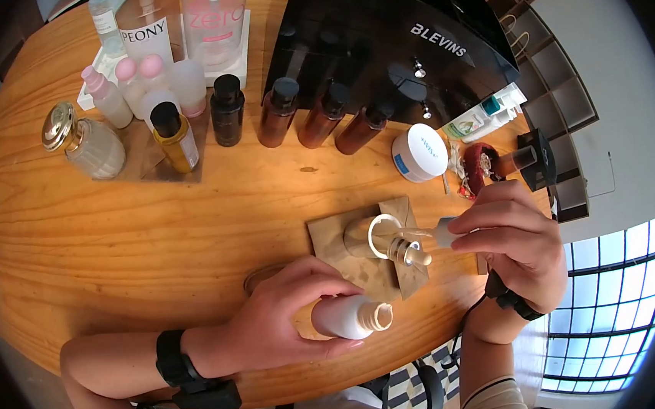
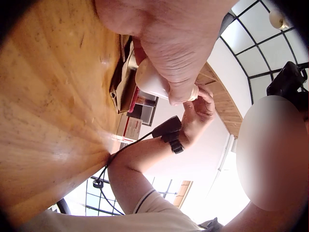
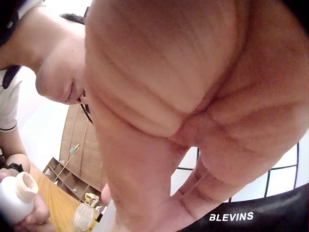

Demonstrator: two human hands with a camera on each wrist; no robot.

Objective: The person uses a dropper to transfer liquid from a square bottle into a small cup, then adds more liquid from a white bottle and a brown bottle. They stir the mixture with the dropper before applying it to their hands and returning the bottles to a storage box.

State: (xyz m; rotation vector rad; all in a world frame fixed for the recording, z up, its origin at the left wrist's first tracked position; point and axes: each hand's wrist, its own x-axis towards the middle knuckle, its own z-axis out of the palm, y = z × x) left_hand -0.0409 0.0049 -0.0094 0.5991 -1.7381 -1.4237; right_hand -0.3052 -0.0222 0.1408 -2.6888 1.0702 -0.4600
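My left hand (image 1: 275, 316) holds a white bottle (image 1: 340, 317) with its fingers and thumb round the body. The bottle tilts, its uncapped cream threaded neck facing right. Up to the right, my right hand (image 1: 511, 240) pinches a pale grey cap (image 1: 445, 231) with a thin clear stem reaching left. That stem overlaps the white-rimmed mouth of a cup-like container (image 1: 361, 236) lying on brown paper (image 1: 334, 238). A small fitting with a metallic collar and cream bulb (image 1: 418, 257) shows at the container's side. In the right wrist view, the palm hides the cap.
Behind stand dark brown bottles (image 1: 278, 112), a white jar (image 1: 419, 153) and a black BLEVINS box (image 1: 399, 45). At the left are a gold-capped glass bottle (image 1: 92, 146), a yellow oil bottle (image 1: 175, 139) and several pink-capped bottles. A red dish (image 1: 480, 163) holds small trinkets.
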